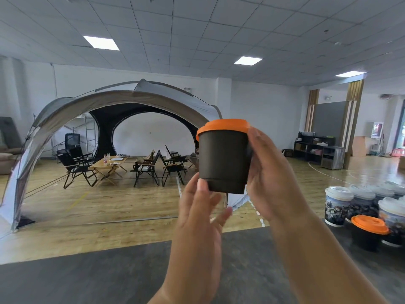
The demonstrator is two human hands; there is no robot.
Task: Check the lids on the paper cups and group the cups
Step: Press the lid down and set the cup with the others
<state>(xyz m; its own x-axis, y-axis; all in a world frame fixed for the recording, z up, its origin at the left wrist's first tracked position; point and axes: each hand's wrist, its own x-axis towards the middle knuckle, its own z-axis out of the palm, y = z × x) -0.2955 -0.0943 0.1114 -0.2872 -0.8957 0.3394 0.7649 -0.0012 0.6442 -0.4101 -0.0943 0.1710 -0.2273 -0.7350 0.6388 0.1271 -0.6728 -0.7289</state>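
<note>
Lid check: right hand grips cup held up above desk, fingers wrapped behind it; left hand fingers apart, thumb at base. Lid looks seated. Next, probably: set it by matching cup at right.

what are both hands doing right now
Left hand: open, thumb touching the dark cup base.
Right hand: holding the dark cup.

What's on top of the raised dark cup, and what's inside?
An orange lid sits on the dark cup, gripped by the right hand, left hand touching its base. Lid and opaque wall hide the inside.
</note>
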